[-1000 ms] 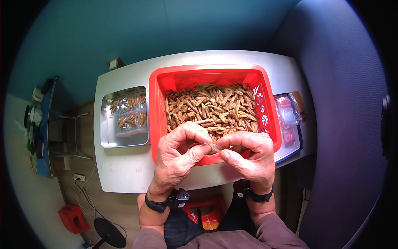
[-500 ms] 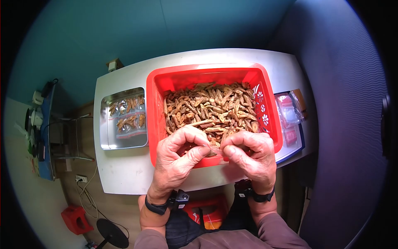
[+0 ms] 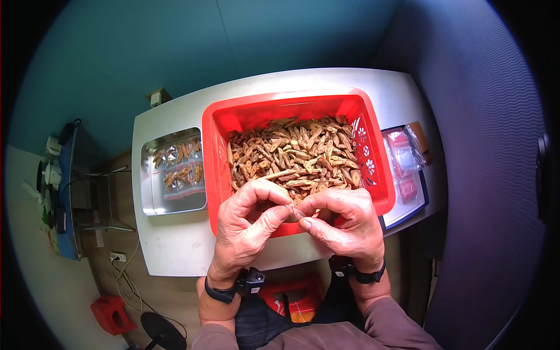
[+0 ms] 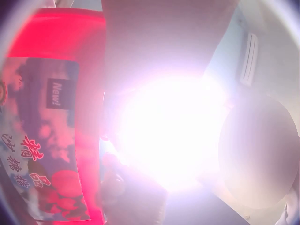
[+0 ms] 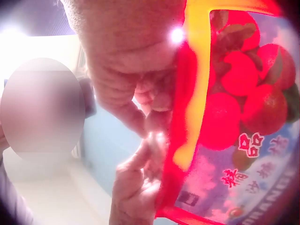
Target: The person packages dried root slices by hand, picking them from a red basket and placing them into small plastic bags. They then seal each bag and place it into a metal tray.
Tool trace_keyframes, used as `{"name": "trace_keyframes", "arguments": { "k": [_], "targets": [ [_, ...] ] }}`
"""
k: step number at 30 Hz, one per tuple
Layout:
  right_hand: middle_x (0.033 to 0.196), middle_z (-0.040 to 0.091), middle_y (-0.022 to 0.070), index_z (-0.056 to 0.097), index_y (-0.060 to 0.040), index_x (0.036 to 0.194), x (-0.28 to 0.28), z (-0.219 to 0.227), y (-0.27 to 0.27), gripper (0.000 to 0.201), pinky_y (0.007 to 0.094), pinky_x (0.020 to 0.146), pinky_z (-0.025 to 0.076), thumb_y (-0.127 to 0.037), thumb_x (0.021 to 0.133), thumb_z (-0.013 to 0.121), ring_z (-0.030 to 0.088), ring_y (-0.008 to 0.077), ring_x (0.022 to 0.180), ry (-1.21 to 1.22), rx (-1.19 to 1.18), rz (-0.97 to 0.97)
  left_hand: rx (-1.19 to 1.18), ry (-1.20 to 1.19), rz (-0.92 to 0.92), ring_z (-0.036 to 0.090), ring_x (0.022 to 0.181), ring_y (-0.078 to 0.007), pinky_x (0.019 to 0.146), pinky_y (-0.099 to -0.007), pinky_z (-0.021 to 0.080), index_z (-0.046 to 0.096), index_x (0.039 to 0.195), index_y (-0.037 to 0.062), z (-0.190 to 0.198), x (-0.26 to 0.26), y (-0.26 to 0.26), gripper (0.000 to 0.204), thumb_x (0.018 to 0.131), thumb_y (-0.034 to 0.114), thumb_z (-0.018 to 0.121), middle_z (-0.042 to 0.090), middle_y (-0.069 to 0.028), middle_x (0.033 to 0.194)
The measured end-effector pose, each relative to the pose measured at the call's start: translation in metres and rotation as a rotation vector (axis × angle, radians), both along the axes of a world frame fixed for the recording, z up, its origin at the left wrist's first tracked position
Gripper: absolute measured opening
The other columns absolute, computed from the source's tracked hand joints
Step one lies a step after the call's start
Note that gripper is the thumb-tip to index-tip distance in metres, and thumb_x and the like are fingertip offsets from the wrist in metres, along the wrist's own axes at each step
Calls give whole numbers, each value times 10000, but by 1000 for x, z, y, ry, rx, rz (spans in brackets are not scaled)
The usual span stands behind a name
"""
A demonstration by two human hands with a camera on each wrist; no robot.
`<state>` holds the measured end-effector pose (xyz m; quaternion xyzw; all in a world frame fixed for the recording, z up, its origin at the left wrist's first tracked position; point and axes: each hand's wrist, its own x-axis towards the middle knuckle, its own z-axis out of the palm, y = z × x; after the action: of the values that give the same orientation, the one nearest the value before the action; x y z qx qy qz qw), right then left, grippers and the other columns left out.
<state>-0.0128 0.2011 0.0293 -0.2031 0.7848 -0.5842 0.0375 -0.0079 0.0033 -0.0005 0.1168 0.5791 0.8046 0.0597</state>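
Both hands meet over the near rim of a red plastic basket (image 3: 382, 169) heaped with brown dried root slices (image 3: 297, 151). My left hand (image 3: 248, 224) pinches a small clear plastic bag (image 3: 297, 212) between thumb and forefinger. From the other side, the right hand (image 3: 347, 224) pinches the same bag, fingertips close to the left ones. Most of the bag is hidden by the fingers. In the right wrist view the fingertips of the right hand (image 5: 117, 70) and left hand (image 5: 133, 187) come together beside the basket's printed label (image 5: 248, 93). Glare washes out the left wrist view.
Left of the basket, a metal tray (image 3: 153, 201) holds several filled zip bags (image 3: 184, 175). To the right, a blue-edged tray (image 3: 408, 213) carries packs of plastic bags (image 3: 402, 153). All stand on a white table (image 3: 175, 248). A dark padded partition (image 3: 484, 146) rises at right.
The right hand's thumb and forefinger have shifted left along the bag, closer to the left fingertips. Reddish plastic by the right thumb half a second ago is now hidden.
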Motion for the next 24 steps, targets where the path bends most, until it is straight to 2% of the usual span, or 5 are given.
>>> {"name": "trace_keyframes", "arguments": {
  "k": [6,8,14,18,24],
  "targets": [
    [769,715,100,720,-17,950,-2,-3,3,118,295,605,560,-19,833,736,722,193,682,72,45,30,-65,-11,-47,635,946,-100,834,-262,542,619,1059,-7,3,2,-1,125,940,-44,633,631,-46,1029],
    [765,715,95,716,-20,937,-2,-9,4,101,302,620,561,-19,837,730,722,210,687,51,-56,32,-57,-30,-46,637,949,-96,836,-261,543,616,1066,-6,4,3,0,128,944,-39,631,634,-42,1025],
    [769,721,87,721,-36,927,-3,-5,3,103,296,607,556,-36,827,747,722,202,685,97,30,61,-108,-58,12,630,902,-83,806,-241,539,594,1090,4,0,4,1,147,951,-27,632,634,-27,978],
    [771,722,85,719,-42,916,0,-1,0,111,296,602,555,-45,813,760,720,197,680,44,53,39,-70,-82,68,631,892,-78,798,-233,532,547,1172,11,3,5,4,246,947,-22,641,634,-29,963],
    [740,702,73,714,-48,905,-1,-7,-2,104,309,561,526,-69,815,763,695,215,640,101,104,14,-75,-104,77,636,897,-76,795,-220,518,501,1248,29,6,5,5,332,948,-17,638,633,-26,966]
  ]
}}
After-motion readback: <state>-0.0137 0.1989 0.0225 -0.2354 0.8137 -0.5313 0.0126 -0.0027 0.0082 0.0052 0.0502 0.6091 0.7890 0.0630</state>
